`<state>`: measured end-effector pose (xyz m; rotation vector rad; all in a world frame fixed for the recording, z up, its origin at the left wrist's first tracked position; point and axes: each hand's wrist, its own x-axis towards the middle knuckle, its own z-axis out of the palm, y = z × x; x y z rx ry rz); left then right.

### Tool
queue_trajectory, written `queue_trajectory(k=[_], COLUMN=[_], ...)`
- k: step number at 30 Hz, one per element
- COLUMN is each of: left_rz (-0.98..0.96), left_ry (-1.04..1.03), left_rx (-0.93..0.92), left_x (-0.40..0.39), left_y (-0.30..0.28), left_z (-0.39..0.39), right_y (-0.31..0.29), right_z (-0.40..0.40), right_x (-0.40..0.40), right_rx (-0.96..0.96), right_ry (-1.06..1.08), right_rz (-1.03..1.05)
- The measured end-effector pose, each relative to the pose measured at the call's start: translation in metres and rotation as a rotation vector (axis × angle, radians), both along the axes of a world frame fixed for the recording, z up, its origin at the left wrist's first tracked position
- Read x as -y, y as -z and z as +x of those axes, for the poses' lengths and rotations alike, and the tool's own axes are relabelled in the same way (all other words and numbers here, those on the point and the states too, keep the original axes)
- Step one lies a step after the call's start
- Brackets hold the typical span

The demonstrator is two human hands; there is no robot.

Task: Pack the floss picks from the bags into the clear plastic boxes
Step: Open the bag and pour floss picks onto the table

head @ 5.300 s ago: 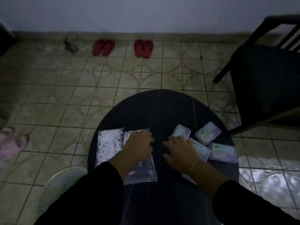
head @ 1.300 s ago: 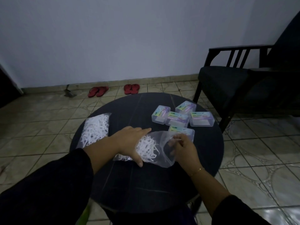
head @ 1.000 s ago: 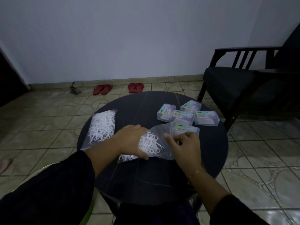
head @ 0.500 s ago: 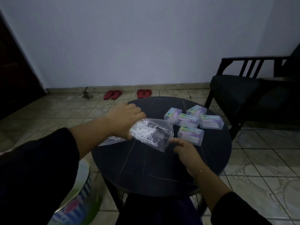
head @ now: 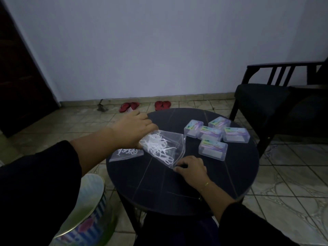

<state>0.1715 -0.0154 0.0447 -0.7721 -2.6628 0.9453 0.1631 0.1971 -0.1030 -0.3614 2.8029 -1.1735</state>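
My left hand (head: 132, 129) grips the closed end of a clear bag of white floss picks (head: 162, 147) and holds it tilted above the round black table (head: 186, 183). The bag's open mouth points down to the right, where my right hand (head: 190, 167) pinches its corner near the tabletop. A second bag of floss picks (head: 126, 153) lies flat at the table's left edge, partly hidden by my left hand. Several clear plastic boxes with coloured labels (head: 213, 148) sit lids shut on the far right of the table.
A black chair (head: 269, 102) stands right of the table. A striped round tin (head: 85, 208) sits low on the left. Two pairs of red slippers (head: 145, 105) lie by the far wall. Tiled floor surrounds the table.
My left hand lifted the bag off the table and tilted it higher. My right hand moved down to the bag's lower corner. The view rose and shifted left.
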Motion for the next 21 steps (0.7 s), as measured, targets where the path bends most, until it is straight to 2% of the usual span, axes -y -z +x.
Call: queue_trajectory(k=[8,13,17,21], left_rz=[-0.137,-0.102,-0.074,-0.027], left_ry=[-0.017,0.079,0.106,0.155], left_rx=[-0.081,-0.054,-0.049,-0.086], left_x=[-0.001,-0.002,-0.004,-0.002], left_y=[0.004,0.002,0.002,0.002], left_z=[-0.001,-0.007,-0.01,-0.012], right_y=[-0.001,-0.004,-0.001,-0.001], right_z=[-0.001,-0.002,-0.005,-0.004], right_x=[0.002,0.002,0.002,0.0], right_rx=[0.034,0.064,0.032,0.009], right_ry=[-0.018,-0.016,-0.013,-0.016], right_rz=[0.079,0.018,0.037,-0.036])
